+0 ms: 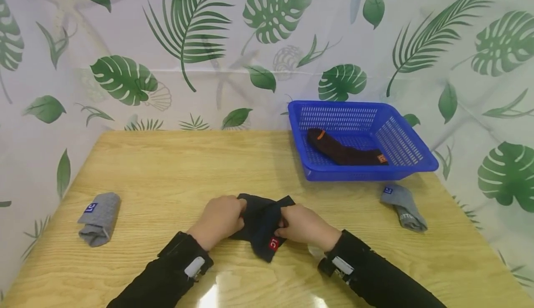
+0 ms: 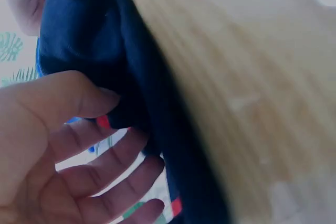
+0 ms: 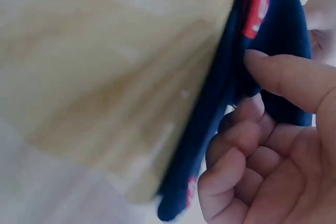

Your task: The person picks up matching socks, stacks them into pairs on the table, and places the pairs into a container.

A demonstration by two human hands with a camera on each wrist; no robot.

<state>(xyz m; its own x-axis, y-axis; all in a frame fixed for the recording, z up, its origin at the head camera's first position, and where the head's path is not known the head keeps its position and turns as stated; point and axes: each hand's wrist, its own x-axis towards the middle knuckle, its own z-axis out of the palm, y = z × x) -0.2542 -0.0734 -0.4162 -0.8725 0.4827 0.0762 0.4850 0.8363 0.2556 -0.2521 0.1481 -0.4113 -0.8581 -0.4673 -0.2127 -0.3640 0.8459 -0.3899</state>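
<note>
Dark navy socks (image 1: 259,215) with a red label hang bunched between the two hands, just above the table. The left hand (image 1: 222,221) pinches their left side; in the left wrist view its thumb presses the fabric (image 2: 86,35) against the fingers, and the other fingers spread below. On the opposite side the right hand (image 1: 308,224) pinches the cloth near the label. Its thumb and curled fingers show around the fabric (image 3: 286,40) in the right wrist view, where a second red label appears lower down. Part of the socks is hidden behind the fingers.
A blue plastic basket (image 1: 350,173) at the back right holds dark brown socks (image 1: 340,148) with orange marks. Folded grey socks (image 1: 100,217) lie at the left of the wooden table (image 1: 179,169). Another grey sock bundle (image 1: 404,206) lies in front of the basket.
</note>
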